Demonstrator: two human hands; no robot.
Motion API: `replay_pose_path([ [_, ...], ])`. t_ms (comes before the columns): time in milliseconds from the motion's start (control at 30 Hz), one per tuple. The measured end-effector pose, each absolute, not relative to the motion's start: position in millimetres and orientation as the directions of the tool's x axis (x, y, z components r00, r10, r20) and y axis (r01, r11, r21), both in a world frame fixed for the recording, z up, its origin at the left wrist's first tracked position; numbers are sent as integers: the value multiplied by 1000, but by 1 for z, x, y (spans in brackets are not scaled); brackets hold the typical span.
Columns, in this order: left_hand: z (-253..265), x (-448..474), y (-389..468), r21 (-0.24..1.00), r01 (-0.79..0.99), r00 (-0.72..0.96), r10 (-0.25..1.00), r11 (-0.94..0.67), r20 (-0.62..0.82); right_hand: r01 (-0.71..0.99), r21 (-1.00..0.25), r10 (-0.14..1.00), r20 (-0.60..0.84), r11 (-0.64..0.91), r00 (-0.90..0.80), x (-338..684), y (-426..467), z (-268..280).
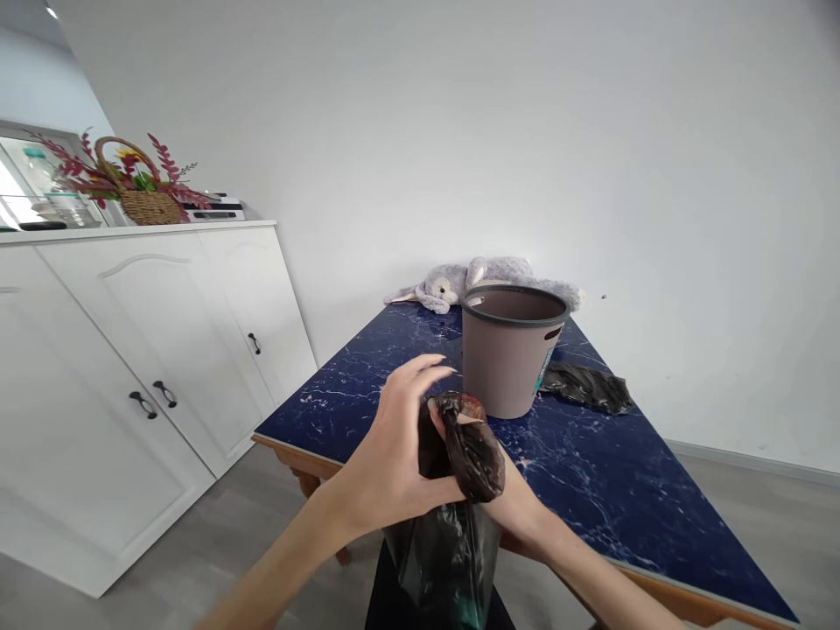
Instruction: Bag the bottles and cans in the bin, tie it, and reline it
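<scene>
A black plastic bag (446, 560) hangs in front of me, over the table's near edge, with its top gathered and twisted into a loop. Something green shows through its lower part. My right hand (508, 494) grips the gathered top from the right; the plastic covers most of its fingers. Curved in a C around the left of the twist, my left hand (390, 455) has its upper fingers spread apart, and its thumb lies against the plastic. Just beyond both hands, a grey-brown trash bin (502, 367) with a dark rim stands upright on the table.
The blue marble-patterned table (367, 376) has wooden edges. A second black plastic bag (587, 388) lies crumpled right of the bin. Behind it, a grey plush rabbit (452, 284) rests against the wall. White cabinets (164, 332) at left carry a flower basket (150, 207) and a bottle (62, 192).
</scene>
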State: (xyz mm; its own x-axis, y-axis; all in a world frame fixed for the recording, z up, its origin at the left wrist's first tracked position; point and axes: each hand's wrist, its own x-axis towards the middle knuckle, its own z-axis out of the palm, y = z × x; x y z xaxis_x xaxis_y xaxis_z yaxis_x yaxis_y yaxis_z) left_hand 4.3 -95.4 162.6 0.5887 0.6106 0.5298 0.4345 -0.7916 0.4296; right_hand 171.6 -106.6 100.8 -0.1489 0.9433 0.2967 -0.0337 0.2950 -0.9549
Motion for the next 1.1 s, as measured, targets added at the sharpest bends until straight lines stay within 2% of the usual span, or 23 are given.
replay_pose_path([
  [133, 135, -3, -94, 666, 400, 403, 773, -630, 490, -96, -987, 974, 146, 131, -175, 178, -107, 108],
  [267, 131, 0, -96, 780, 334, 396, 830, -529, 393, -194, -980, 974, -7, -52, -227, 176, -112, 122],
  [400, 137, 0, -98, 821, 322, 513, 816, -471, 267, -298, -941, 973, -102, -161, -206, 177, -113, 135],
  [467, 140, -2, -97, 820, 335, 535, 810, -463, 239, -255, -951, 971, -122, -174, -207, 182, -112, 142],
  [567, 141, -6, -95, 789, 383, 544, 807, -481, 229, -91, -979, 964, -159, -182, -214, 193, -111, 151],
  [633, 142, -6, -92, 722, 434, 552, 793, -539, 260, 39, -991, 962, -136, -131, -237, 202, -112, 156],
  [733, 143, -4, -88, 637, 441, 586, 741, -632, 328, 199, -978, 940, -12, 60, -341, 215, -114, 162],
  [833, 144, -2, -83, 684, 372, 618, 717, -628, 322, 306, -896, 850, 133, 323, -509, 225, -115, 167],
  [900, 143, -3, -82, 735, 365, 609, 744, -571, 275, 336, -787, 763, 247, 518, -597, 229, -115, 167],
  [967, 142, -4, -81, 766, 395, 574, 787, -507, 225, 390, -643, 710, 361, 659, -605, 231, -113, 162],
  [1033, 141, -5, -81, 783, 419, 542, 818, -461, 192, 512, -478, 700, 456, 714, -550, 231, -110, 151],
  [1100, 142, -5, -81, 790, 422, 535, 826, -445, 179, 650, -318, 696, 538, 690, -476, 228, -107, 135],
])
